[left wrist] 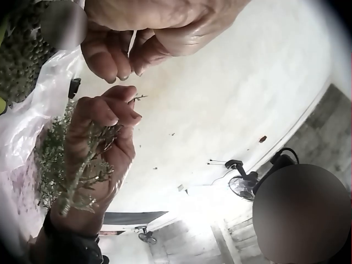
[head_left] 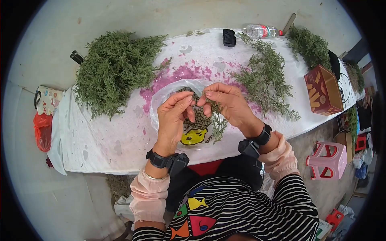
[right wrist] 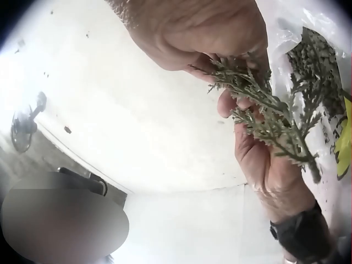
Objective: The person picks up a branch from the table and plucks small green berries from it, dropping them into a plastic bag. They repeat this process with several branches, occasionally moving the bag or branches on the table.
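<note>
A green sprig [head_left: 219, 125] hangs from my right hand [head_left: 229, 105], whose thumb and curled fingers pinch it; the right wrist view shows the sprig [right wrist: 275, 110] with its cut stem pointing down. My left hand [head_left: 173, 116] is held just left of it, thumb and index fingertips close together; whether anything is between them cannot be made out. In the left wrist view a small gap separates the left fingers from the right hand [left wrist: 99, 137]. Below both hands lies an open clear plastic bag [head_left: 157, 105] of small round greenish seeds or berries [head_left: 203, 120].
A big heap of green branches [head_left: 116, 72] lies left on the white cloth [head_left: 108, 148]; looser branches [head_left: 267, 76] lie right. Beyond are a black object [head_left: 229, 37], a bottle [head_left: 261, 31] and a cardboard box [head_left: 323, 91]. A pink stool [head_left: 329, 160] stands on the floor.
</note>
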Available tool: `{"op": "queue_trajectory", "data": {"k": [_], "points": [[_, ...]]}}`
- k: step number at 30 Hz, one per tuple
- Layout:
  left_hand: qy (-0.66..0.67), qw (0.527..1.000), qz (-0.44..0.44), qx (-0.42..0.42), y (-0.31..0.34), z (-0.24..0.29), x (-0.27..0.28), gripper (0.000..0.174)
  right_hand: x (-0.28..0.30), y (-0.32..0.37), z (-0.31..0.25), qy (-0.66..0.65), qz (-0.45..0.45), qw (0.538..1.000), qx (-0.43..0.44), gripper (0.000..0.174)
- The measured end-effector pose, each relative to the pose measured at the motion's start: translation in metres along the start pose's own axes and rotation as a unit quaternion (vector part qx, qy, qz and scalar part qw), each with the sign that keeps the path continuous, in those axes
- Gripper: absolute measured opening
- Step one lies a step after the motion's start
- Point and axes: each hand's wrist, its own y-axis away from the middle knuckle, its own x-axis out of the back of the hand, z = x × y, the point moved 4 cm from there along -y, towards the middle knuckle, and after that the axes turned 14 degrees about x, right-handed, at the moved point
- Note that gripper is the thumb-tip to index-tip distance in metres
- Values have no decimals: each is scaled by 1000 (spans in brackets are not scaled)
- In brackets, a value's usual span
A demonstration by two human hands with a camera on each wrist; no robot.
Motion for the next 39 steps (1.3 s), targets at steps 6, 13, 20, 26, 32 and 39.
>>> {"op": "queue_trajectory", "data": {"k": [6,13,20,26,32,39], "points": [[-16,1000,2,2,-1,2,-7,16,-3,3,2,-41,14,998,-41,17],[-36,999,-4,-10,0,5,-15,14,-1,4,8,1,9,999,37,14],[7,999,-18,35,5,3,-17,12,-19,20,-15,364,0,889,278,9],[-3,999,-42,27,8,7,-19,12,-37,26,-27,529,-67,722,441,11],[-106,993,-45,-22,10,11,-16,9,-14,14,-20,242,-50,956,156,14],[-298,949,-19,-100,13,19,-23,7,-9,9,-19,174,-92,978,61,14]]}}
